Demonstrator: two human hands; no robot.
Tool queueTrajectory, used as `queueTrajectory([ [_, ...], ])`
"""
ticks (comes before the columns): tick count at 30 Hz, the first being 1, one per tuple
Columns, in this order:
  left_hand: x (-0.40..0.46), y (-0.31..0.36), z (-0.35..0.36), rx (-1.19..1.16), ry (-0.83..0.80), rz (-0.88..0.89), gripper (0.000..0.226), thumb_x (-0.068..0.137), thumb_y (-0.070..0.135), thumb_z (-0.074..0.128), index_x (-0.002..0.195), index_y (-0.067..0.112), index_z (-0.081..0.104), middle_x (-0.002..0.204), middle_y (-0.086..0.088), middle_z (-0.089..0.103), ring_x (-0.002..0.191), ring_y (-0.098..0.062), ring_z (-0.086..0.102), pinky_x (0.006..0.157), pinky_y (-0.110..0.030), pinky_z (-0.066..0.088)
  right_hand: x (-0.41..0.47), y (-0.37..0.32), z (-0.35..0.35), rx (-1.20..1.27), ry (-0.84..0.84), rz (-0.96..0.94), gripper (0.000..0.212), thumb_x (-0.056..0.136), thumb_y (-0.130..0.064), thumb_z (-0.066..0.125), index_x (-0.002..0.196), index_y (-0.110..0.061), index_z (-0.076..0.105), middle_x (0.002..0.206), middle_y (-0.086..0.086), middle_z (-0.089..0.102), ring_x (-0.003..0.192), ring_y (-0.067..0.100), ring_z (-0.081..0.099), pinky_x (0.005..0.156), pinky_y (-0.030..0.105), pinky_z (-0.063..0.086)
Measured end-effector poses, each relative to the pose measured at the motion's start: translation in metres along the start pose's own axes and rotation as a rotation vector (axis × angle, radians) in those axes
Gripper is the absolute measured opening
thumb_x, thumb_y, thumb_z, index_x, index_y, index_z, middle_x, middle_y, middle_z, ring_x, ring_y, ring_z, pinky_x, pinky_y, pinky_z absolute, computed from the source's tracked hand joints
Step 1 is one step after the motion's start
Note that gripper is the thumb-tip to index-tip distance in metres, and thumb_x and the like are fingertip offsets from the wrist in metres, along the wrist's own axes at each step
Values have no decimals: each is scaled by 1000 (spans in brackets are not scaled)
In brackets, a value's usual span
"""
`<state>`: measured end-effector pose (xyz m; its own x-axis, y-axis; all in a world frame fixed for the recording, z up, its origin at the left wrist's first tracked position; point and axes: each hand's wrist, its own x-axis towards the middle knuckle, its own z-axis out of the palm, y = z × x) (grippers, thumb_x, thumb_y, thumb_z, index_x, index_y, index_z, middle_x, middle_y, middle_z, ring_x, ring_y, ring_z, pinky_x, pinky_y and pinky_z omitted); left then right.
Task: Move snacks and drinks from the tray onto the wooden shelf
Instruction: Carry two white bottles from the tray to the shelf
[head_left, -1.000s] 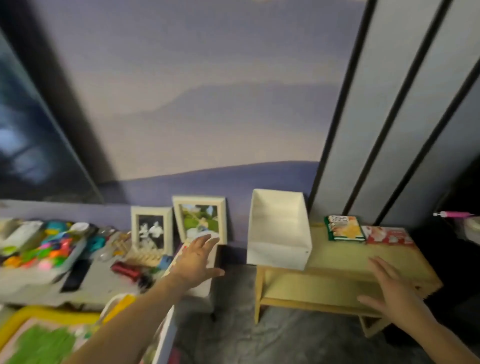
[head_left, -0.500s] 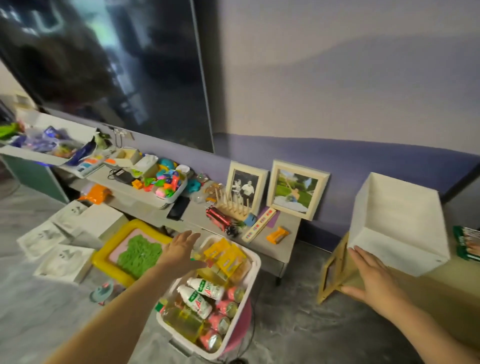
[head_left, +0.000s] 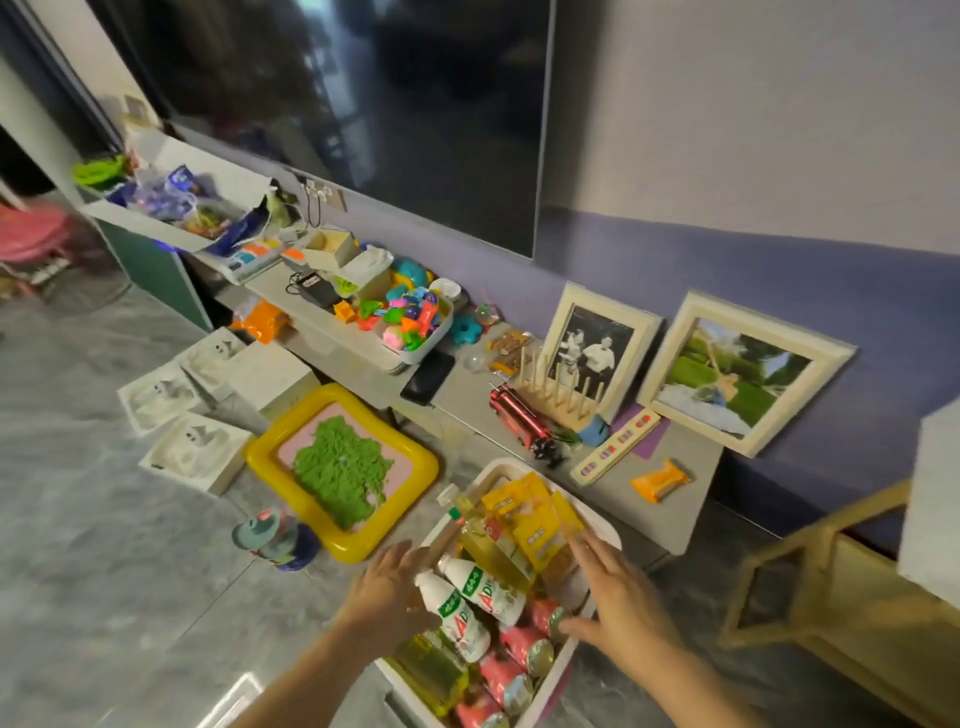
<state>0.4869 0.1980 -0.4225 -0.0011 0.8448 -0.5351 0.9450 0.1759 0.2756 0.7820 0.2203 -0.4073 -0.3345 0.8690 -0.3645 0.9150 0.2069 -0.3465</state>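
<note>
Both hands spread-fingered, holding nothing — left hand (head_left: 387, 587) at tray (head_left: 597, 525) rim, right hand (head_left: 615, 597) over yellow snack packs (head_left: 535, 525), likely choosing a grab.

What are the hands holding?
Nothing yet. The left hand and right hand hover spread open over the white plastic tray of snacks and drinks.

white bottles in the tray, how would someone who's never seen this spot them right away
Start at the white tray on the floor, in front of the low grey table, between the two hands. The white bottles lie side by side in its middle, caps toward the left hand. They are the only opaque white drinks, with green and red labels; the neighbours are pink cans and clear yellow bottles.
</note>
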Motion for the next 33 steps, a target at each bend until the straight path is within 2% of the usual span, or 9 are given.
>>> queueTrajectory([
  [5,9,-15,52,-66,63,-86,90,75,52,67,149,31,20,155,2,22,142,-20,19,117,-38,21,36,-21,59,49,-65,-74,101,79,-56,65,153,-26,3,161,-6,2,147,17,8,120,37,17],
  [11,29,-7,96,-101,243,-161,85,80,57,60,148,27,20,153,7,26,143,-18,17,118,-37,19,67,-28,110,58,-70,-144,98,81,-51,65,152,-23,4,161,-5,2,147,17,5,120,35,13],
  [17,56,-5,119,-106,376,-255,83,77,65,55,144,25,24,144,6,40,135,-18,33,116,-37,20,89,-33,147,25,-2,-164,91,85,-45,63,152,-27,4,160,-11,2,147,18,3,120,36,12],
  [20,62,-6,130,-95,387,-252,91,76,65,57,146,23,18,143,4,43,133,-19,37,117,-39,18,91,-37,162,-37,55,-152,91,76,-46,72,149,-30,20,155,-12,23,142,19,25,113,39,31],
  [22,63,-6,136,-96,367,-242,99,75,63,58,149,21,8,137,3,50,133,-19,41,119,-39,11,93,-39,169,-77,58,-151,97,57,-48,84,141,-30,39,139,-12,48,123,18,50,94,35,49],
  [24,63,-6,139,-95,366,-234,104,74,62,58,150,18,1,132,3,56,130,-19,44,119,-38,8,97,-40,175,-90,109,-148,101,39,-42,92,131,-28,53,119,-11,61,97,17,62,76,30,56],
  [28,61,-2,138,-73,397,-224,107,74,60,60,150,17,-2,129,6,57,129,-18,46,119,-37,10,104,-45,180,-157,199,-144,93,38,-7,90,125,-23,60,107,-1,66,77,22,62,65,34,59],
  [31,60,4,140,-123,406,-241,108,72,57,63,150,22,-3,125,9,55,127,-15,46,118,-38,6,106,-44,184,-181,203,-106,97,36,-2,89,127,-19,58,105,5,66,76,24,62,63,36,59],
  [33,61,8,145,-177,407,-239,107,73,53,64,147,28,-9,125,8,50,127,-17,45,118,-38,9,105,-48,179,-117,153,-96,102,48,-5,87,139,-22,43,113,6,60,89,27,61,72,39,58],
])
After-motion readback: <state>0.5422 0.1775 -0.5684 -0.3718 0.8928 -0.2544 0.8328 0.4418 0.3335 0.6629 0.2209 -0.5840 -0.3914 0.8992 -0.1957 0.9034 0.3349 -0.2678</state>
